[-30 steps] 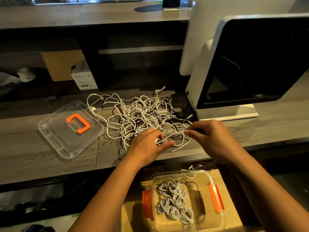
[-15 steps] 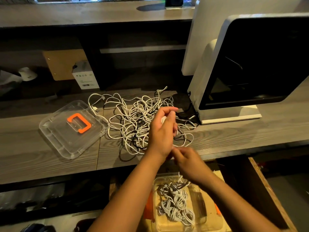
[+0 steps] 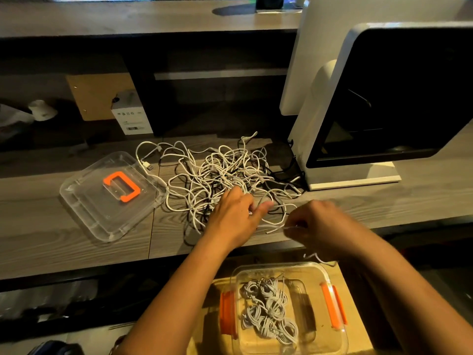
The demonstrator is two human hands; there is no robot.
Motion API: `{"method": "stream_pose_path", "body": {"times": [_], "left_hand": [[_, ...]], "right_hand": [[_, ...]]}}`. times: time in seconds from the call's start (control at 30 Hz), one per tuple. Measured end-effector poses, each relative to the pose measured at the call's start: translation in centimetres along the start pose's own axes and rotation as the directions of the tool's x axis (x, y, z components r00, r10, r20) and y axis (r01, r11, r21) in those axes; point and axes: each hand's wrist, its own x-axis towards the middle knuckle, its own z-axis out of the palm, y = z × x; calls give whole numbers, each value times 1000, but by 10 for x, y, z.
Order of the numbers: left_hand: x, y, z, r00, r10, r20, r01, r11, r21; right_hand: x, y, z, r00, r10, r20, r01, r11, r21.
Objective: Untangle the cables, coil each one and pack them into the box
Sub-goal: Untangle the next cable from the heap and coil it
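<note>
Pinch of left hand [image 3: 234,217] and right hand [image 3: 316,226] on 1 thin, limp white cable [image 3: 275,227].

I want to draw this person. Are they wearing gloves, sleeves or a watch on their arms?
No. The left hand and right hand are bare, without gloves. Both forearms are bare to the picture's edge: no sleeves, watch or bracelet show. Rings: too blurred to tell.

left hand [image 3: 234,217]: palm down, grip curled on cable [image 3: 275,228] | right hand [image 3: 316,224]: grip pinching it
</note>
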Motion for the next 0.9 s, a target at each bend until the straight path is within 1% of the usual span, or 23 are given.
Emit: {"method": "stream_pose_path", "body": {"times": [0.07,0.13,0.2,0.23,0.3,0.37,0.4,0.43,0.47,0.53,0.57,0.6,0.63,0.67,0.7,0.73,0.77,0.8,0.83,0.87,0.9], "left_hand": [[-5,0,-5,997,10,79,-11,1000,11],[-10,0,-7,991,33,130,-42,996,73],[-15,-2,-6,987,53,149,-70,991,112],[-16,-3,-6,984,65,168,-80,993,86],[-16,-3,-1,969,84,230,-76,996,-44],[-17,0,1,954,109,280,-28,960,-280],[-17,2,1,951,128,281,4,904,-427],[-20,7,-1,954,146,263,33,819,-573],[-24,13,-3,960,159,231,54,703,-709],[-29,26,-8,976,172,134,54,404,-913],[-31,31,-9,984,155,90,47,258,-965],[-31,37,-9,991,121,51,33,147,-989],[-30,41,-9,998,66,10,4,90,-996],[-26,44,-9,999,-11,-35,-34,85,-996],[-23,46,-9,991,-102,-82,-69,128,-989],[-18,44,-7,974,-185,-133,-95,205,-974],[-14,41,-6,953,-228,-200,-119,325,-938],[-11,37,-4,935,-221,-277,-140,487,-862],[-7,32,-3,926,-165,-340,-154,659,-737],[-4,26,0,921,-89,-379,-158,804,-574],[-2,20,2,924,-22,-382,-147,901,-408]], "right_hand": [[-1,6,-6,994,24,-103,-21,999,35],[-1,11,-12,977,39,-210,-22,996,81],[-1,16,-17,956,71,-285,-17,982,186],[1,18,-19,948,87,-306,-8,968,251],[5,22,-15,934,124,-334,9,928,372],[9,25,-5,915,197,-351,12,858,514],[11,26,1,910,243,-337,10,798,602],[13,27,8,911,278,-306,3,735,678],[14,28,14,916,294,-274,-6,692,722],[15,27,27,933,283,-221,-22,658,752],[15,25,34,946,262,-192,-27,651,758],[15,21,40,959,235,-161,-32,649,760],[15,17,47,972,198,-128,-38,668,743],[15,12,52,984,155,-91,-46,705,708],[14,6,56,993,106,-46,-50,752,658],[12,1,60,999,54,-8,-38,802,596],[12,-4,63,1000,4,7,-7,855,519],[10,-7,64,999,-35,8,28,899,436],[9,-10,63,998,-64,5,58,926,372],[8,-12,60,997,-79,6,72,940,334],[7,-13,56,997,-79,10,72,945,319]]}}
